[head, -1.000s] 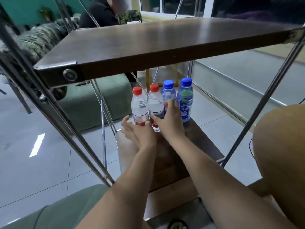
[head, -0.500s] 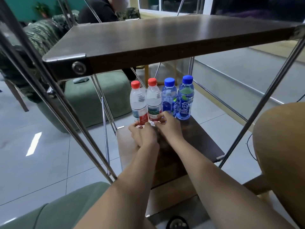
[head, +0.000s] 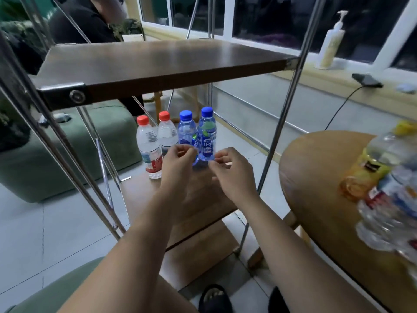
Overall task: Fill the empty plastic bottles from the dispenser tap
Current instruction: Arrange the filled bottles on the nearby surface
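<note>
Blue-capped bottles [head: 207, 136] and red-capped bottles [head: 149, 150] are standing shoulder to shoulder, caps on, at the centre of the frame on the lower shelf [head: 140, 193] of a steel-legged rack, under its upper shelf [head: 158, 62]. The left hand [head: 178, 163] is hovering in front of the inner blue-capped one, fingers loosely curled and pinching nothing that I can make out. The right hand [head: 228, 168] is hanging just beside the outermost blue one, likewise half curled and empty. No dispenser tap is showing anywhere, so filling is not under way. With the row packed so close, tugging one bottle out is likely to be knocking its neighbours over, and light plastic could be rolling off the shelf edge. At the right of the frame a round wooden table [head: 316, 177] is carrying more bottles [head: 392, 177], blurred; a swinging right elbow could be sweeping those off.
</note>
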### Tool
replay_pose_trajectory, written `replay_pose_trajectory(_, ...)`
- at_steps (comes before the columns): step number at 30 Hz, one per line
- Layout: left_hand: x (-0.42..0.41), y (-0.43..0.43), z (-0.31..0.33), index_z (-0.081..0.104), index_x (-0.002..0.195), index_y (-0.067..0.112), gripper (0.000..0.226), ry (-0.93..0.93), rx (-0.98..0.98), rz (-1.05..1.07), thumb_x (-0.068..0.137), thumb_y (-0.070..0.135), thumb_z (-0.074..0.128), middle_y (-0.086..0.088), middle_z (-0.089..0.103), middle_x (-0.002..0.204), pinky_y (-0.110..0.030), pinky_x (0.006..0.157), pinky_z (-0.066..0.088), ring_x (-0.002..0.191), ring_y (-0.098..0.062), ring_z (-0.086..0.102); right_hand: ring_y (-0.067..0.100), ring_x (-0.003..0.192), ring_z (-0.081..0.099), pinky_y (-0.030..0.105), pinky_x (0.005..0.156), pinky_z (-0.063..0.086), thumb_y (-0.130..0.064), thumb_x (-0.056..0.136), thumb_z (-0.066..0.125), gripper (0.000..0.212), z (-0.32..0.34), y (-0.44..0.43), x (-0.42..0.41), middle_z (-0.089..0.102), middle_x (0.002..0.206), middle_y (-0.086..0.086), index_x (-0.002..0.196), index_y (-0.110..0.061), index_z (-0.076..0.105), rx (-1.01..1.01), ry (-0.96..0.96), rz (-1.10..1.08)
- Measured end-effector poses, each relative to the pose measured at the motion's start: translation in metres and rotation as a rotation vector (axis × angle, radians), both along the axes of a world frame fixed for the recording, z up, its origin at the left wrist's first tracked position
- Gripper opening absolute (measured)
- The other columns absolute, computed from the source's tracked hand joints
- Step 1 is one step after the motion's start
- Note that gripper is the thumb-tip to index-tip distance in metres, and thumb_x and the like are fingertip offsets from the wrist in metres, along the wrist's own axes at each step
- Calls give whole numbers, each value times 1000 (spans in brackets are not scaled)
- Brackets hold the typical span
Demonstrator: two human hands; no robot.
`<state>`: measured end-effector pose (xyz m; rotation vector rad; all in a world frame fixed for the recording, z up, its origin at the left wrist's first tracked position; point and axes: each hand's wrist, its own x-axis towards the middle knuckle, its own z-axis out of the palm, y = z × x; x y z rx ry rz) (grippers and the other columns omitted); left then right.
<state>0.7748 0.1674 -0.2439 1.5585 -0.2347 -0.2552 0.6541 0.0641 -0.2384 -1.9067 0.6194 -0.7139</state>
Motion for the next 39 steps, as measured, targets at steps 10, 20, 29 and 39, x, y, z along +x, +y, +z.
replay_pose_trajectory(10, -111, -42, 47, 76, 100, 25, 8, -198, 30, -516, 93, 26, 78, 6, 76, 96, -41, 87, 53, 96, -17, 73, 6, 94, 75, 42, 82, 67, -37, 97, 77, 12, 23, -1, -157, 73, 102, -26, 106, -40, 70, 9, -50, -228)
replay_pose_trajectory(20, -225, -103, 64, 70, 120, 27, 41, -378, 90, -887, 87, 36, 92, 10, 76, 110, -17, 82, 58, 97, -3, 74, 4, 94, 71, 43, 84, 61, -25, 99, 77, 14, 6, -12, -264, 76, 98, -18, 109, -33, 73, -87, -84, -508)
replay_pose_trajectory(29, -285, -147, 63, 53, 136, 28, 71, -620, 191, -852, 82, 53, 92, 20, 64, 109, -8, 68, 48, 86, 8, 61, 0, 92, 71, 21, 79, 54, -22, 96, 79, 28, 0, -16, -305, 75, 95, -25, 92, -46, 66, -158, -72, -660)
replay_pose_trajectory(39, -255, -130, 70, 66, 119, 30, 67, -693, 270, -801, 69, 62, 96, 17, 72, 99, -21, 72, 52, 90, -2, 69, 9, 123, 63, 41, 102, 56, -32, 93, 85, 55, -2, -6, -312, 64, 132, -9, 140, -25, 58, -255, -113, -730)
